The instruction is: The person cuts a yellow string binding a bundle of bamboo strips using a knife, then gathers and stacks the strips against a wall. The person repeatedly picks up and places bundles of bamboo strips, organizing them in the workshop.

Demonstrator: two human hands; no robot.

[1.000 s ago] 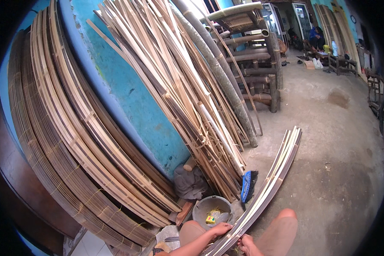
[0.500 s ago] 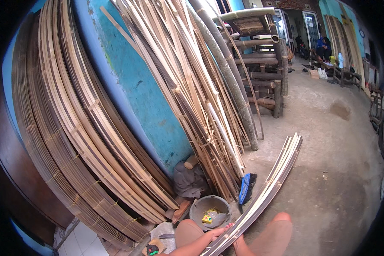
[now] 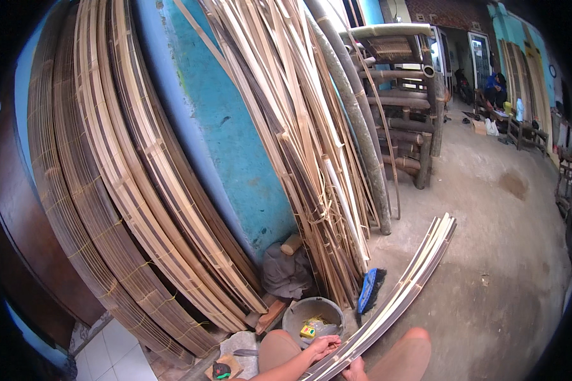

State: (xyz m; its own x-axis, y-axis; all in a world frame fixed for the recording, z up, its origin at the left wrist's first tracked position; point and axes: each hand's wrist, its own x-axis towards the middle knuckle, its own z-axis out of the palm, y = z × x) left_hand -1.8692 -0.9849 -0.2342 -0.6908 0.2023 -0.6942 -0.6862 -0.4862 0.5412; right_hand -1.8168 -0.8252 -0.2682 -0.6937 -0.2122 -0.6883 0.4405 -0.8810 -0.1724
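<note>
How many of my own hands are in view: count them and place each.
2. The left hand is by the left edge of the bamboo strips; the right hand, partly hidden, is by their right edge, low in the picture.

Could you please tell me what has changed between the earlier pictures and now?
The view has swung: the bamboo frame appears farther right and lower. The right hand now appears nearer the picture's lower edge. Both it and the left hand stay at the strip bundle; no new grasp or release is clear. The grey bucket and blue brush remain nearby.
</note>
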